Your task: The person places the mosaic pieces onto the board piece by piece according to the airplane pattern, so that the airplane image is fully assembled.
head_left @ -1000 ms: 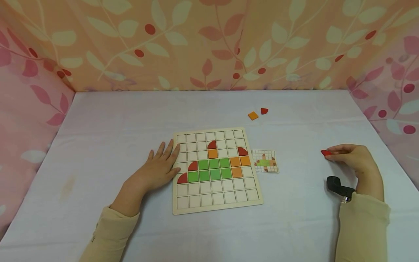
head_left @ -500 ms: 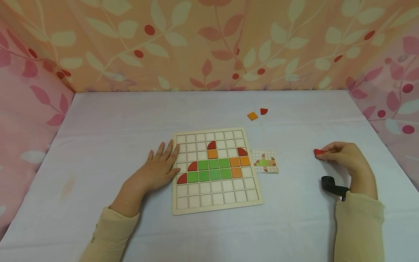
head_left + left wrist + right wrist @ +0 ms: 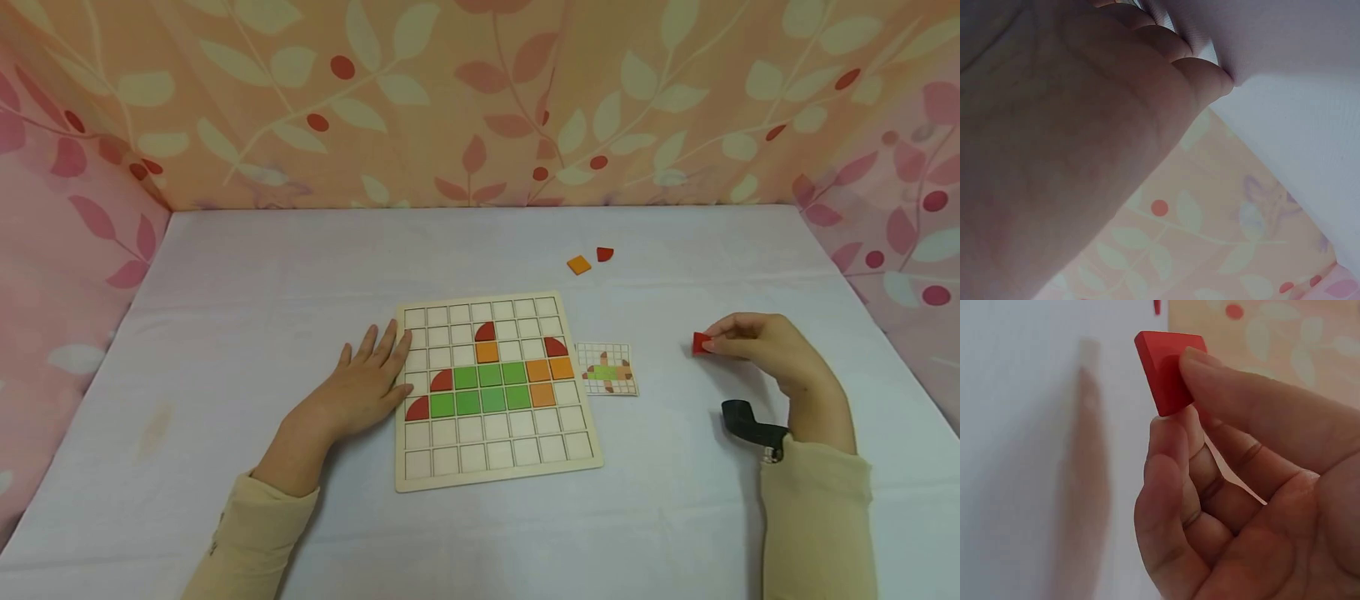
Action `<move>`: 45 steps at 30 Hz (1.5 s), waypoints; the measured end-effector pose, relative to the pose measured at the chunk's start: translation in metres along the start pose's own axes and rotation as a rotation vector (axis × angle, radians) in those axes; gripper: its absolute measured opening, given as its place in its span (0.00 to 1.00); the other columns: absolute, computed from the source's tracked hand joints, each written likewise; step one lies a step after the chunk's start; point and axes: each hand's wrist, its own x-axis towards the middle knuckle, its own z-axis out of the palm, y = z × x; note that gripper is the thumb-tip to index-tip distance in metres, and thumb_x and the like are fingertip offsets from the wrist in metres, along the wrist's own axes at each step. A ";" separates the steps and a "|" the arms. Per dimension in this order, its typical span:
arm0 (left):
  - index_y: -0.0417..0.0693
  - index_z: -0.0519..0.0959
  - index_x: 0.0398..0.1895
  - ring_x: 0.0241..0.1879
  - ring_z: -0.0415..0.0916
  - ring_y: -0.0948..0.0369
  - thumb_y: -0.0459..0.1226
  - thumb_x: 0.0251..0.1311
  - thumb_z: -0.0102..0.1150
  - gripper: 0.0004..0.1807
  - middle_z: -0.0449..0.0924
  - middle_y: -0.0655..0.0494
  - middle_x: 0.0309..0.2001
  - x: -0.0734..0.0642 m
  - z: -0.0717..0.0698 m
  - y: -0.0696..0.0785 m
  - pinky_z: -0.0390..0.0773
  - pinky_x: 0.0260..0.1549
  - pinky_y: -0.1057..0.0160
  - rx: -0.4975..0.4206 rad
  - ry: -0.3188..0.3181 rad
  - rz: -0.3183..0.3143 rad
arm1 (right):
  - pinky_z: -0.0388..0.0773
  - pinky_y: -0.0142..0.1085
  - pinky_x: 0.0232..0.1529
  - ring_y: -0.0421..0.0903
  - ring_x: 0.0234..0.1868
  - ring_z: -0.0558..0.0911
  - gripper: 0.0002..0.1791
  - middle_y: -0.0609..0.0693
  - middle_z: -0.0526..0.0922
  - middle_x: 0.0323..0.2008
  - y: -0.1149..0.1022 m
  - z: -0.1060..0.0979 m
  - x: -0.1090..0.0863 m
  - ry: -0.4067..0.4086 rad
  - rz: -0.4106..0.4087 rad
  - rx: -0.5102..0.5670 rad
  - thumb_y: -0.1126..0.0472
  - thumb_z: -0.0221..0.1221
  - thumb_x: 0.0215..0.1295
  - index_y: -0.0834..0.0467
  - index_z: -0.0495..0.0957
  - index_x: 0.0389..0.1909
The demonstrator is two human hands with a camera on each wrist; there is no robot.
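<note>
A square wooden grid board (image 3: 500, 475) lies mid-table, bearing green squares (image 3: 491, 387), orange squares (image 3: 540, 371) and red quarter-round tiles (image 3: 441, 381). My left hand (image 3: 360, 392) rests with fingers spread at the board's left edge, thumb and fingertips touching its rim. In the left wrist view its palm side (image 3: 1104, 112) fills much of the picture. To the right of the board, my right hand (image 3: 772, 350) pinches a red tile (image 3: 1163, 369) between thumb and fingers, above the cloth. Part of the tile's outline is hidden by the thumb.
A small printed pattern card (image 3: 609, 369) lies against the board's right side. Behind it are a loose orange square (image 3: 579, 265) and a loose red quarter-round (image 3: 605, 254). Floral fabric (image 3: 480, 108) encloses the white-covered table. A black wrist camera (image 3: 750, 423) sits by the right wrist.
My right hand has moved left, and slightly away from me, with the red tile, which has turned in its grasp or with the hand. The left hand and board stay put.
</note>
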 end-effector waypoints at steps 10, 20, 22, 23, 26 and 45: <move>0.40 0.42 0.74 0.71 0.27 0.41 0.45 0.70 0.44 0.37 0.31 0.41 0.74 0.001 0.000 -0.001 0.35 0.63 0.35 0.004 0.001 0.002 | 0.73 0.28 0.35 0.39 0.32 0.76 0.16 0.44 0.80 0.29 -0.040 0.019 -0.002 -0.075 -0.138 0.105 0.62 0.62 0.62 0.69 0.74 0.44; 0.39 0.42 0.74 0.71 0.28 0.41 0.45 0.70 0.44 0.37 0.31 0.40 0.74 0.001 -0.001 -0.001 0.35 0.63 0.35 0.011 0.000 0.004 | 0.77 0.32 0.33 0.43 0.31 0.78 0.12 0.50 0.80 0.29 -0.064 0.042 0.000 -0.126 -0.197 0.122 0.66 0.61 0.61 0.68 0.78 0.44; 0.40 0.42 0.74 0.71 0.28 0.41 0.45 0.70 0.44 0.37 0.31 0.41 0.74 0.002 -0.001 -0.001 0.35 0.63 0.35 0.014 0.000 0.002 | 0.78 0.34 0.33 0.45 0.30 0.79 0.11 0.52 0.80 0.28 -0.069 0.047 -0.001 -0.149 -0.199 0.129 0.65 0.61 0.61 0.67 0.78 0.43; 0.40 0.42 0.74 0.71 0.27 0.41 0.45 0.70 0.44 0.38 0.31 0.41 0.74 0.002 0.000 -0.001 0.35 0.63 0.35 0.015 0.000 0.001 | 0.78 0.34 0.33 0.45 0.30 0.79 0.11 0.53 0.80 0.28 -0.072 0.050 -0.001 -0.158 -0.202 0.130 0.65 0.61 0.61 0.67 0.78 0.42; 0.40 0.42 0.74 0.71 0.27 0.41 0.45 0.70 0.44 0.38 0.31 0.41 0.74 0.002 0.000 -0.001 0.35 0.63 0.34 0.015 -0.001 0.000 | 0.77 0.34 0.33 0.46 0.31 0.78 0.11 0.54 0.79 0.27 -0.079 0.058 -0.001 -0.194 -0.211 0.139 0.65 0.62 0.60 0.66 0.79 0.43; 0.40 0.42 0.74 0.71 0.27 0.41 0.44 0.70 0.44 0.38 0.31 0.40 0.74 0.001 -0.001 0.001 0.35 0.63 0.35 -0.001 -0.007 -0.005 | 0.81 0.34 0.31 0.45 0.26 0.80 0.08 0.54 0.83 0.27 -0.100 0.105 -0.002 -0.375 -0.124 0.255 0.68 0.65 0.55 0.69 0.79 0.33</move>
